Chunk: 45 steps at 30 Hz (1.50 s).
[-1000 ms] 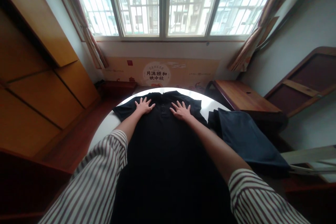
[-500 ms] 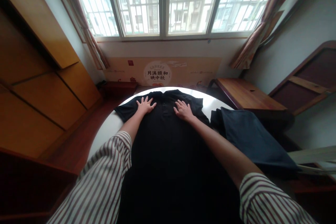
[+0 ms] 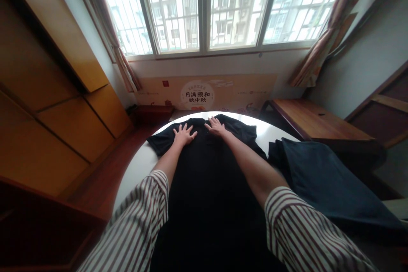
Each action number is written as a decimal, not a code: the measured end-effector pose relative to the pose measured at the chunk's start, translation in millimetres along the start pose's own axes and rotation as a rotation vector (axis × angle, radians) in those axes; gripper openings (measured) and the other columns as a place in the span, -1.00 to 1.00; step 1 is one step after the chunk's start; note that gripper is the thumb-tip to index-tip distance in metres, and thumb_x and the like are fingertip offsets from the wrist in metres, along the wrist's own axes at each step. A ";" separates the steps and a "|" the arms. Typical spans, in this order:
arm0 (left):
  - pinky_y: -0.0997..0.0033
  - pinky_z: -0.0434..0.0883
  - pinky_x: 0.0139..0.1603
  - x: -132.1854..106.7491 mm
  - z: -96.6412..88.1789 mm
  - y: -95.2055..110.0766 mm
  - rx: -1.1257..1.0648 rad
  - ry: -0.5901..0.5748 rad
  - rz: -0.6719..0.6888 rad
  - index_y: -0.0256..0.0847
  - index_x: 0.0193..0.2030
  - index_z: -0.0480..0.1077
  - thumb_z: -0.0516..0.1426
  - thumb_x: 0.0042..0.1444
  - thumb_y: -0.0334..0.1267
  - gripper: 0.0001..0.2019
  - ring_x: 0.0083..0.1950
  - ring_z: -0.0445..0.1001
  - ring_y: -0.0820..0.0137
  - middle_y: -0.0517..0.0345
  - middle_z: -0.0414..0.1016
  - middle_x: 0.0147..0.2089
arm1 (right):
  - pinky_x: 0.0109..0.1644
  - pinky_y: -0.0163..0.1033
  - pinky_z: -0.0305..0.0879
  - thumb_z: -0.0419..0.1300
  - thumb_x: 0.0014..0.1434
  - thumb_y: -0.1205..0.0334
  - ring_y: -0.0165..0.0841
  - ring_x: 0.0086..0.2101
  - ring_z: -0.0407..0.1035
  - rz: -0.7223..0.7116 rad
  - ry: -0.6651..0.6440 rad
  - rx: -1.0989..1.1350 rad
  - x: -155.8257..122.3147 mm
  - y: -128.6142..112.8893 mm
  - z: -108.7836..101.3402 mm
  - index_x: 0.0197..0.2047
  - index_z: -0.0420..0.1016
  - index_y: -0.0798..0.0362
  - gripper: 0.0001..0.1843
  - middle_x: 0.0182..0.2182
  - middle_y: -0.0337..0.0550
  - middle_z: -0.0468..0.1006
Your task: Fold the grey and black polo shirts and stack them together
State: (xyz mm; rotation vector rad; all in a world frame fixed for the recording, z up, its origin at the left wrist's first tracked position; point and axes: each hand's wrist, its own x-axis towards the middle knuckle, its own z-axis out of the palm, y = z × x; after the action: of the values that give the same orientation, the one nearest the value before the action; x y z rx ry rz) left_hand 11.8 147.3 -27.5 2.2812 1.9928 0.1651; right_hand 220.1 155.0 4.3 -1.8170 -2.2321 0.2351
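l hand [image 3: 184, 135] & r hand [image 3: 216, 126] flat, palms down, splayed, just apart, arms [image 3: 251, 163] reaching fwd.

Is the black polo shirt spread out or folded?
Spread flat: the black polo shirt lies face up, sleeves out, on the white round surface.

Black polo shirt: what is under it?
The black polo shirt lies flat on a round white surface, which shows around its edges; what is directly beneath the shirt is covered and cannot be seen.
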 end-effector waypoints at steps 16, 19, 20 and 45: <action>-0.21 -0.08 0.43 13.2 1.8 27.5 -0.068 0.010 0.256 -0.01 0.45 0.07 -0.30 0.39 0.08 -0.41 0.52 -0.12 0.15 0.16 -0.08 0.52 | 0.40 0.16 -0.27 -0.21 0.40 -0.02 -0.15 0.39 -0.17 -0.051 -0.056 -0.095 -73.1 12.3 20.8 0.45 0.04 0.03 -0.36 0.45 -0.09 -0.04; -0.32 -0.16 0.41 26.8 5.3 32.4 -0.072 -0.004 0.223 0.01 0.44 0.10 -0.27 0.36 0.14 -0.40 0.53 -0.17 0.11 0.16 -0.08 0.52 | 0.40 0.14 -0.25 -0.22 0.40 -0.02 -0.16 0.39 -0.16 -0.047 -0.043 -0.104 -71.9 10.0 21.8 0.45 0.04 0.02 -0.36 0.45 -0.11 -0.03; -0.33 -0.18 0.41 29.4 6.4 33.1 -0.072 0.001 0.213 0.02 0.44 0.09 -0.25 0.35 0.15 -0.39 0.53 -0.18 0.11 0.16 -0.09 0.52 | 0.40 0.12 -0.24 -0.21 0.40 -0.02 -0.17 0.39 -0.15 -0.045 -0.033 -0.106 -72.6 8.9 21.7 0.45 0.06 0.02 -0.37 0.44 -0.11 -0.01; 0.16 0.30 0.20 -106.2 -10.8 86.1 -0.085 0.253 0.462 -0.16 0.10 0.43 0.03 0.29 -0.25 -0.70 0.15 0.39 0.20 -0.03 0.42 0.12 | -0.18 -0.14 0.45 0.18 0.19 0.27 -0.10 -0.14 0.52 0.575 -0.043 -0.009 -95.6 118.5 -91.4 0.28 0.21 0.07 -0.41 -0.05 0.16 0.54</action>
State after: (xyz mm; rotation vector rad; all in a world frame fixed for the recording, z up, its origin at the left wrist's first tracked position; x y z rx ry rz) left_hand 80.3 30.7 -4.9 2.7361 1.4730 0.5886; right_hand 376.0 83.1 49.3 -2.4372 -1.6787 0.3681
